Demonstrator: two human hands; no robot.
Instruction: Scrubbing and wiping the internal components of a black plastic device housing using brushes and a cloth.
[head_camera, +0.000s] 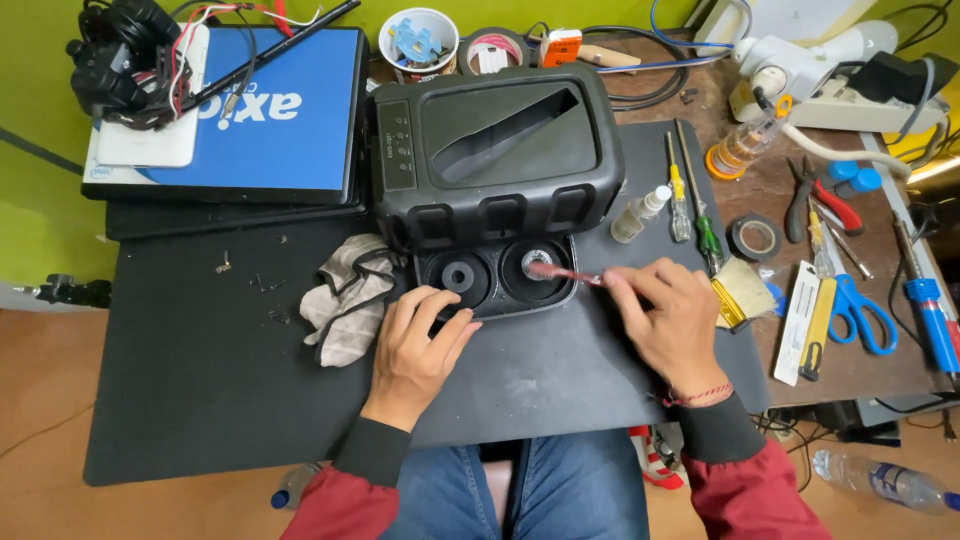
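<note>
Speaker (490, 150) at desk centre; right hand (670, 320) fingers pinch a brush (560, 272), cleaning; left hand (420, 345), fingers loose, steadies its base (495, 275).

Likely repair workshop: bench strewn with screwdrivers (679, 190), pliers (826, 205), tape roll (755, 238), soldering iron (925, 300).

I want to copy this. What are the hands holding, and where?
Right hand pinches a small brush by its handle end. Left hand only rests on the black panel.

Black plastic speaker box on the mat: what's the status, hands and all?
Left hand steadies black speaker box at its round driver panel. Right hand holds small red brush on right driver. Grey rag beside, touching.
</note>
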